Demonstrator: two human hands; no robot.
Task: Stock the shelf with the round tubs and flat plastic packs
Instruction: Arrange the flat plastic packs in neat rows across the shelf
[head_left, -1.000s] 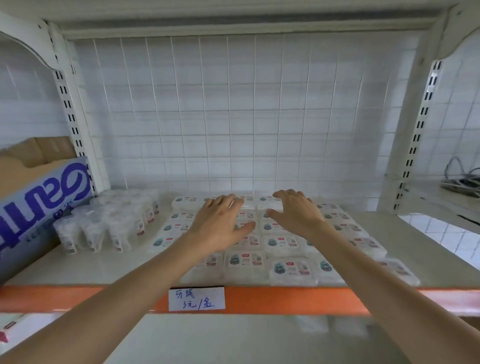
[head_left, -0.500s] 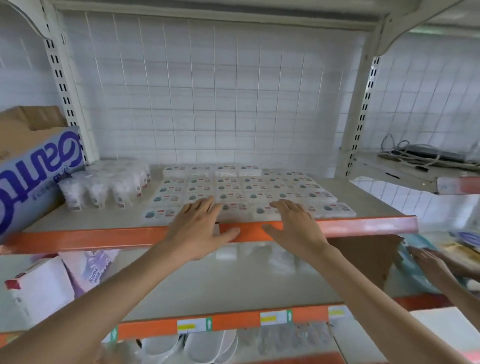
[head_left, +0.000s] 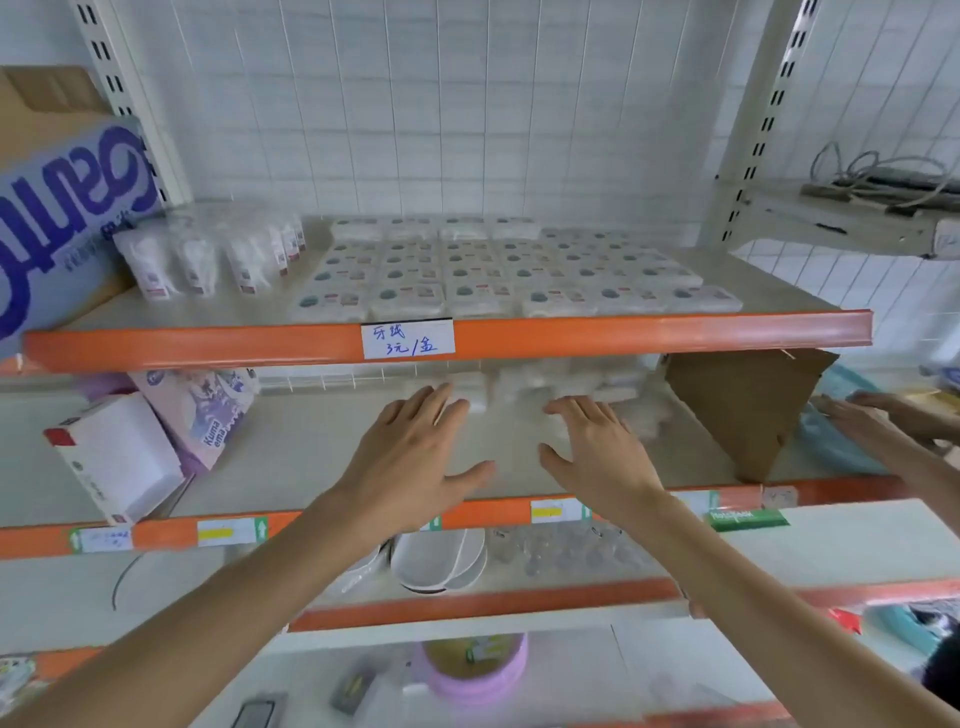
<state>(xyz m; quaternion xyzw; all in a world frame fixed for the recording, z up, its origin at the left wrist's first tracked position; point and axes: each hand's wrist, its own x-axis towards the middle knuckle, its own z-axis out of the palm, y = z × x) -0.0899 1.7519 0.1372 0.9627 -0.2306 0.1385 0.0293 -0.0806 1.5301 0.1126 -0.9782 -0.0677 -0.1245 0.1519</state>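
Observation:
Flat plastic packs (head_left: 498, 275) lie in tidy rows across the upper shelf (head_left: 675, 332), which has an orange front edge and a handwritten price label (head_left: 408, 339). Clear round tubs (head_left: 218, 254) stand in a cluster at that shelf's left. My left hand (head_left: 410, 457) and my right hand (head_left: 597, 452) hover open, palms down, in front of the shelf below, holding nothing. More pale plastic packs (head_left: 561, 379) sit blurred at the back of that lower shelf, just beyond my fingertips.
A blue-and-white carton (head_left: 67, 208) leans at the upper shelf's left. White and purple boxes (head_left: 156, 441) stand at the lower shelf's left, an open cardboard box (head_left: 748, 405) at its right. Another person's hands (head_left: 883, 421) reach in from the right. Bowls (head_left: 441, 561) sit lower down.
Both hands have come off the flat packs on the upper shelf and dropped to the shelf below. The view has pulled back and tilted down, showing lower shelves.

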